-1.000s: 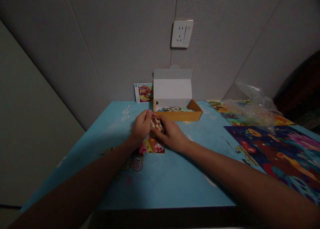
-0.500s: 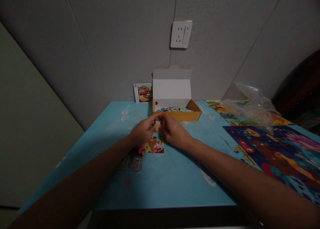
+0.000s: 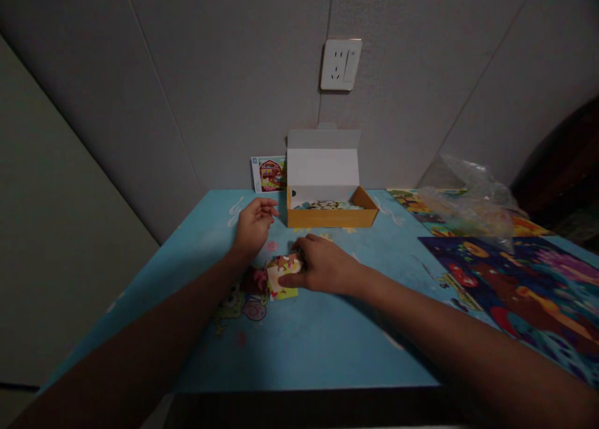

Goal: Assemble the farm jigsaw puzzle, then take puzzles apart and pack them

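Note:
My right hand [image 3: 325,264] grips a joined bit of jigsaw puzzle [image 3: 282,285] in yellow, brown and cream, its thumb on top and its other fingers at the far edge. The held bit is low over the table and covers part of some dark red and pink puzzle pieces [image 3: 255,280]. Whether it touches them I cannot tell. Off to the upper left, my left hand [image 3: 253,226] is raised with nothing in it, its fingers loosely bent and apart. Behind both hands stands an orange box [image 3: 332,217], lid up, with puzzle pieces [image 3: 322,205] inside.
A small farm picture card [image 3: 270,174] leans on the wall left of the box. On the right lie a dark blue picture puzzle [image 3: 519,292] and a crumpled clear plastic bag [image 3: 477,207]. The blue patterned tabletop [image 3: 327,348] ends at the near edge.
My hands have come apart. The left moved left and released the puzzle bit; the right brought it nearer and lower, over the pieces on the table.

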`<state>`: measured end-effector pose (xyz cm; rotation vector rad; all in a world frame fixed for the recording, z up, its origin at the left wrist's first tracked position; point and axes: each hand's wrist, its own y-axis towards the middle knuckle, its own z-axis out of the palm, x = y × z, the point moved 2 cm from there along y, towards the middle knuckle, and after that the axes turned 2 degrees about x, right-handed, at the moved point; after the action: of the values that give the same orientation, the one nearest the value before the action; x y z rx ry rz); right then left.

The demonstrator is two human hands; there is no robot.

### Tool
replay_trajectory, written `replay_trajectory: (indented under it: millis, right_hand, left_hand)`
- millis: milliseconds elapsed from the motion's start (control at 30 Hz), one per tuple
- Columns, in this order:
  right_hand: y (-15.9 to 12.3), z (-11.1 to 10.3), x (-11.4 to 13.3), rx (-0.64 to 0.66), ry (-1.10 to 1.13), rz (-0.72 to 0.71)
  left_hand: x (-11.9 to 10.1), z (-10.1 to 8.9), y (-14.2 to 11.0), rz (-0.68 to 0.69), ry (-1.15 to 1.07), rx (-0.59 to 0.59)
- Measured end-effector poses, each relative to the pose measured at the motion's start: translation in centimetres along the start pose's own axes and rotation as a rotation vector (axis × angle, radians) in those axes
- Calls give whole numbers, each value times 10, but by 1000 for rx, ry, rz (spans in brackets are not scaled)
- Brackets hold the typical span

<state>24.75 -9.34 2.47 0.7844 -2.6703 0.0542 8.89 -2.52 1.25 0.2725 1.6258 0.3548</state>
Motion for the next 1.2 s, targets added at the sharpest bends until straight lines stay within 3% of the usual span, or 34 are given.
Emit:
replay_trajectory:
  millis: [67, 133, 167, 267, 300, 367, 533, 667, 733, 833, 900, 1200]
  right_hand:
    - [0, -3, 0, 35, 32, 32]
    - [-1, -5, 0, 60, 82, 70]
    - [-1, -5, 0, 68, 107, 87]
    - [-3, -4, 1, 62, 150, 110]
    - [-3, -4, 2, 46, 142, 104]
    - [-4, -4, 3, 17, 110, 84]
    - [-4, -5, 4, 36, 111, 74]
    - [-4, -5, 3, 79, 158, 115]
    - [-4, -4, 2, 89, 203, 128]
    - [-4, -3, 2, 65, 270, 103]
    - [-4, -2, 3, 43, 309, 66]
    - [-1, -6, 1, -62, 382, 9]
  left_hand:
    - [-3, -2, 1, 26, 118, 10]
    - [-11, -9, 3, 55, 356, 117]
    - [-17, -14, 3, 61, 528, 240]
    - [-28, -31, -2, -107, 881, 832]
    - [-32, -37, -5, -152, 909, 947]
    - [-38, -45, -12, -177, 930, 1057]
    - [-40, -40, -23, -112, 911, 1071]
    - [-35, -36, -22, -106, 839, 1165]
    - [-30, -37, -16, -86, 873, 1110]
    - [-23, -37, -5, 12, 963, 861]
    - [-18, -34, -2, 54, 954, 756]
    - [-19, -15, -10, 16, 792, 799]
